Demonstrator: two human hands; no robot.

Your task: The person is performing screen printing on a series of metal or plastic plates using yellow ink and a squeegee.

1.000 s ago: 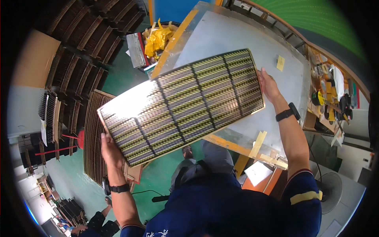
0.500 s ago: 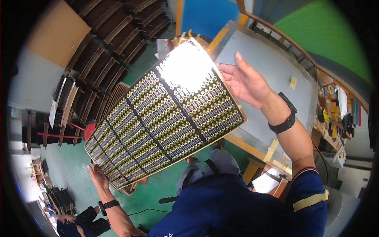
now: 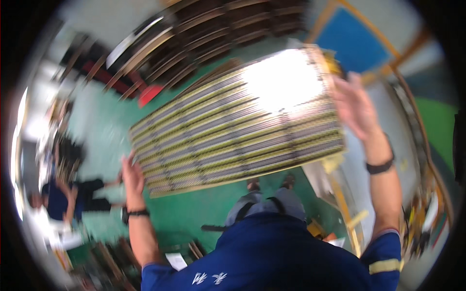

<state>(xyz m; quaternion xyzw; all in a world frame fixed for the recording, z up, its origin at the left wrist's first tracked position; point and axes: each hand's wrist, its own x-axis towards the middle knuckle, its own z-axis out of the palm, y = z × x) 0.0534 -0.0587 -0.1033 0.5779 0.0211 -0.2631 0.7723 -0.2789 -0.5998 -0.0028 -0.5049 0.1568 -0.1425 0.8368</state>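
Striped panel point(image 3: 218, 128) partly hides worktable point(image 3: 358, 182); dark racks point(image 3: 204, 31) beyond, co-worker point(image 3: 59, 200) at left.

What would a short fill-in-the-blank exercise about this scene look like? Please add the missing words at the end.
1. A striped rectangular panel is between the left hand and the right hand; its bright glare lies nearer the ____ hand.
2. The floor is coloured ____.
3. The left wristband and right wristband are both ____.
4. Another person appears near the picture's ____ edge.

Missing words: right; green; black; left.
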